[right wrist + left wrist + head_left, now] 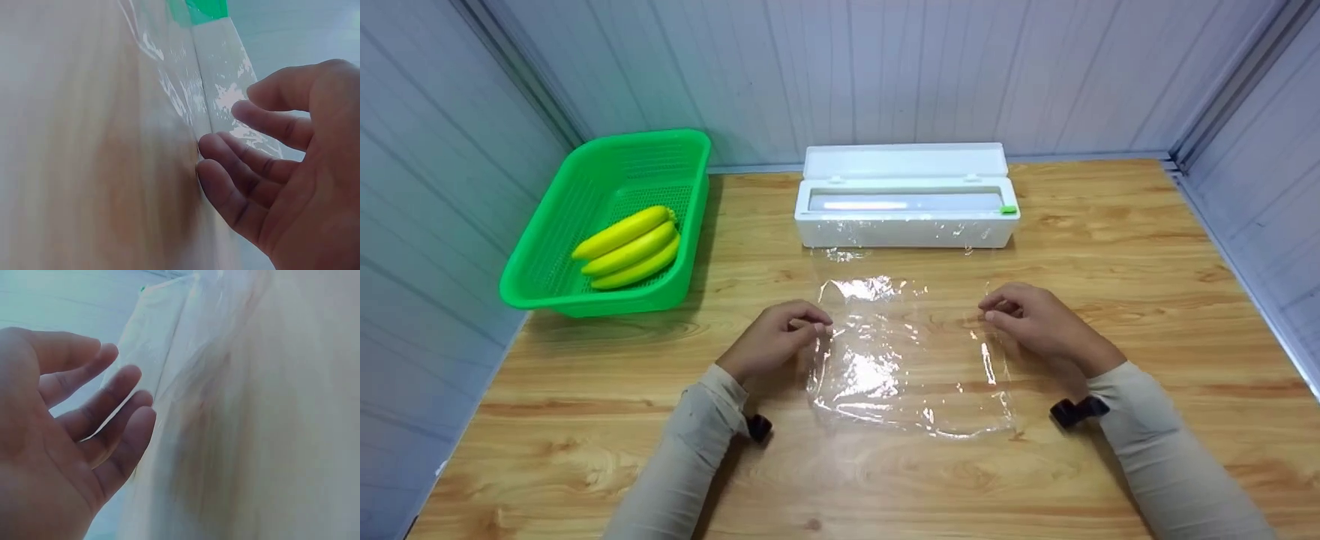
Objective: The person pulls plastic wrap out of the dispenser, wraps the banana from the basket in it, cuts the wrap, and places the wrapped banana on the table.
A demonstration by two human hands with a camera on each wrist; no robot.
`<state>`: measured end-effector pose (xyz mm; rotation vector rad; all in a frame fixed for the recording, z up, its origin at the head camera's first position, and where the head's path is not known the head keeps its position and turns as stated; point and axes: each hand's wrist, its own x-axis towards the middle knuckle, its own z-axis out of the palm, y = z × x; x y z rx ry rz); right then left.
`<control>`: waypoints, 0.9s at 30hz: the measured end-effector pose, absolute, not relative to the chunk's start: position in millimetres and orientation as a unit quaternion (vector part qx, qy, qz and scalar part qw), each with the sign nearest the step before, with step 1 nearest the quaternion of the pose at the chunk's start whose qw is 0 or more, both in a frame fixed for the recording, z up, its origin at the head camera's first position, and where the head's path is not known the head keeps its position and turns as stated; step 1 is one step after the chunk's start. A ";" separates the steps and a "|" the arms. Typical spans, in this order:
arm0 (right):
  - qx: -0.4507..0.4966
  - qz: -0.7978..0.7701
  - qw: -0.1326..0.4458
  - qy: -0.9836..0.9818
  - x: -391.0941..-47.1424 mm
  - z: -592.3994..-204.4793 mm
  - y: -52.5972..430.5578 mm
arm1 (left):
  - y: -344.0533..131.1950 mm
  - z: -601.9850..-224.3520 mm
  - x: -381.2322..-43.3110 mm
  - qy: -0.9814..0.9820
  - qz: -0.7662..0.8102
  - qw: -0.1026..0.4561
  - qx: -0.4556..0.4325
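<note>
**Evidently, cling film (870, 371) is pinched at both sides**

The clear sheet is drawn out from the front of a white cling-film dispenser box (907, 234) and spread over the wood-grain tabletop (870, 487), between the two hands. Its near end, crinkled and edged with glare, is left unheld on the person's side of the hands; whether the tabletop is touched by it there cannot be told.

The sheet's left edge is pinched by the left hand (772, 337), thumb and forefinger brought nearly together at the tips, while the other fingers are loosely bent and held a little apart. The right edge is pinched in the same manner by the right hand (1039, 322), its remaining fingers also curved and spaced out. In both wrist views, a fold of film is seen running from the fingertips towards the opposite side.

Beyond the hands, the dispenser is set close to the back wall (885, 75), its lid (906, 160) raised and a film roll (885, 203) exposed inside. A green cutter slide (1009, 210) is seen at the right end of its front rim. To the left, a green plastic basket (521, 289) is placed near the panelled side wall (427, 187), and yellow bananas (630, 244) are held in it. Both forearms are covered by pale sleeves (1162, 442), with a small black device (1076, 412) worn at each wrist.
</note>
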<state>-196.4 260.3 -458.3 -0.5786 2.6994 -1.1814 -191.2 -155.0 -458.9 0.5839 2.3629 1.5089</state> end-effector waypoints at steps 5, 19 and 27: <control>-0.173 -0.388 0.076 0.902 -206.7 -458.1 262.3 | -151.7 -460.8 -205.4 0.830 0.504 0.123 0.205; -0.202 -0.373 0.029 0.905 -223.0 -462.2 263.8 | -154.1 -465.5 -212.1 0.831 0.502 0.118 0.209; -0.223 -0.314 0.042 0.922 -226.6 -465.6 268.3 | -151.9 -467.7 -210.2 0.840 0.492 0.102 0.204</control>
